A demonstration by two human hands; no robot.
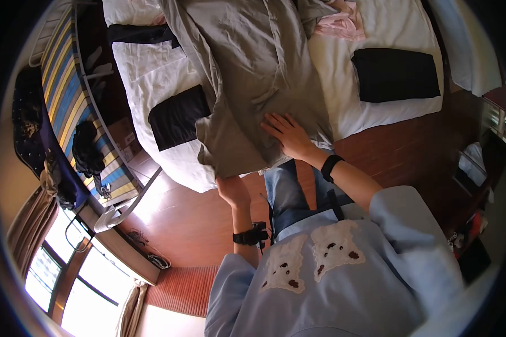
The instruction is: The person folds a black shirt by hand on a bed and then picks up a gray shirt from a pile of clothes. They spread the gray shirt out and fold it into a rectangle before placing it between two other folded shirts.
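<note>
A large grey-brown garment [247, 73] lies spread over the white bedding [388, 25], its lower edge at the near side of the bed. My left hand [233, 190] is closed on the garment's lower left corner, its fingertips partly hidden by the cloth. My right hand [287, 133] lies flat on the garment near its lower right part, palm down with the fingers apart. A folded black cloth [180, 117] is left of the garment, partly against its edge. Another folded black cloth [396, 74] lies to the right.
A dark cloth [140, 35] and pink fabric [343, 22] lie farther up the bed. A striped surface [67, 95] with a black item [88, 149] stands at the left. Cables [158, 260] lie on the floor at lower left. Shelving is at the far right.
</note>
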